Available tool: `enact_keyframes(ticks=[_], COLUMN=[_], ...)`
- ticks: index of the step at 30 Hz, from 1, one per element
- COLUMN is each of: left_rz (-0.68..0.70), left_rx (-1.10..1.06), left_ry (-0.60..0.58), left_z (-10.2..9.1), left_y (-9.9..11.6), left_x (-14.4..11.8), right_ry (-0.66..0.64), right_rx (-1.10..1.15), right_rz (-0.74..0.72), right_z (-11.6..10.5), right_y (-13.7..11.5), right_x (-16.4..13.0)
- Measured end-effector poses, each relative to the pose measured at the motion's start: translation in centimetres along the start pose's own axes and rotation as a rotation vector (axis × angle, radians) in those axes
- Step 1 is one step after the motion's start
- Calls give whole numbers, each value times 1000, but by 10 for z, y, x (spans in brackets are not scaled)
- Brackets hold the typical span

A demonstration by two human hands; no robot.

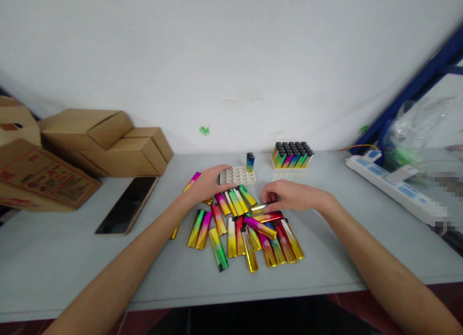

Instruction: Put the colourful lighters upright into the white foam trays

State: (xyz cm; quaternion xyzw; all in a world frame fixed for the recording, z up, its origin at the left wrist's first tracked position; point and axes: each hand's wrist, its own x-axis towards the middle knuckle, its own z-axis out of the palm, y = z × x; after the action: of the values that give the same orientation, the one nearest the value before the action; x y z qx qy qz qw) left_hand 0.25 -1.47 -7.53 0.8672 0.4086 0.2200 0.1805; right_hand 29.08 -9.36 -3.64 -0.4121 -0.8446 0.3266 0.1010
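Observation:
My left hand grips the left end of a white tray with round holes, thumb at its near side and fingers at its far side. Two blue-green lighters stand upright at the tray's right end. My right hand has its fingers closed on a gold-and-silver lighter at the right edge of a loose heap. Many metallic lighters in gold, red, green and purple lie between my forearms, some side by side, some crossed over others.
A second tray full of upright lighters stands near the wall. Cardboard boxes and a phone are at the left. To the right lie a white power strip and a clear plastic bag by a blue frame.

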Motion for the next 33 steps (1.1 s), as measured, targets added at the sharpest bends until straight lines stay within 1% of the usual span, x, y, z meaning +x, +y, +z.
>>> enact_keyframes(ticks=[2, 3, 6, 8, 11, 13, 18, 23, 26, 30, 31, 33], left_rz=[1, 2, 7, 9, 6, 7, 11, 14, 25, 22, 19, 13], left_rx=[0, -1, -1, 6, 14, 14, 2, -4, -1, 14, 13, 8], left_ry=[6, 9, 8, 4, -6, -6, -7, -9, -2, -1, -3, -5], left_z=[1, 1, 3, 3, 2, 1, -1, 0, 1, 0, 0, -1], left_y=[-1, -2, -6, -7, -6, -4, -2, -3, -4, -3, -3, -1], left_x=[0, 0, 0, 0, 0, 0, 1, 1, 1, 1, 0, 0], right_ry=[24, 22, -26, -43, -17, 29, 237, 400, 430, 483, 481, 433], right_rx=[15, 56, 264, 382, 497, 548, 539, 432, 440, 397, 400, 456], right_rz=[-4, 0, 19, 4, -36, -44, -42, 19, 35, -105, -138, -174], right_z=[-3, -6, -12, -15, -18, -17, -13, -9, -7, -3, -2, 0], right_y=[1, 2, 3, 3, -1, -4, -10, -10, -8, -8, -8, -8], right_x=[-3, -5, -9, -10, -8, -6, -1, 6, 10, 13, 13, 13])
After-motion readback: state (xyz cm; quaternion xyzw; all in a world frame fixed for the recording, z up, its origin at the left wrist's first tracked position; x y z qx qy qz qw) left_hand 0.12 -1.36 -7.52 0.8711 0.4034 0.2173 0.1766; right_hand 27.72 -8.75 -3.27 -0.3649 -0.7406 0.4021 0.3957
